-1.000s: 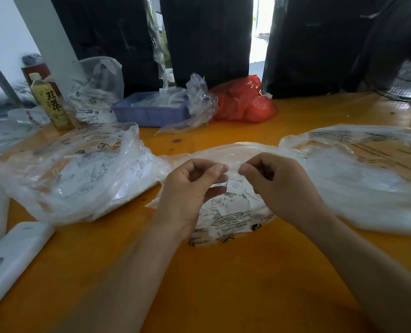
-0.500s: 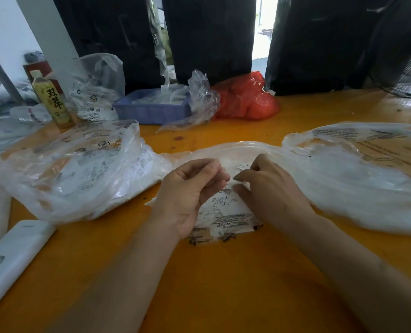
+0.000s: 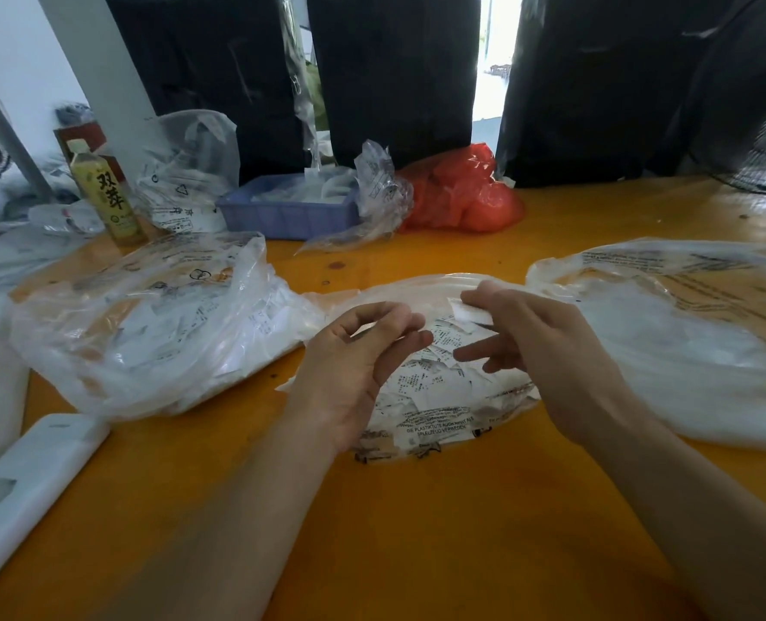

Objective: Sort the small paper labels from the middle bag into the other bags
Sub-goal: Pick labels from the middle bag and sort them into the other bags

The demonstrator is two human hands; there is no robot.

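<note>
**Label sorting, both hands over the middle bag**

So the middle bag (image 3: 435,410) lies flat on the orange tabletop (image 3: 417,531), mouth open, with a heap of small printed labels (image 3: 435,378) inside it. The right hand (image 3: 547,351) hovers over it and pinches one white label (image 3: 473,313) between thumb and forefinger, the other fingers loosely stretched out below. The left hand (image 3: 354,365) is just beside it, palm turned up-ish, fingers curled in toward the thumb. It might be holding a thin slip, but honestly I can't tell from this angle.

Left bag (image 3: 148,333) sits well off to the left side, puffed up with a lot of labels in it. Right bag (image 3: 686,342) sprawls on the other side, mostly white inside, its contents too hazy to make out.

Further back there's a blue tray (image 3: 282,212) with white stuff in it, a crumpled clear wrapper leaning on it, a red bag (image 3: 462,195), and a tea bottle (image 3: 103,190) standing upright. A white flat device (image 3: 27,486) lies at the near left edge.
</note>
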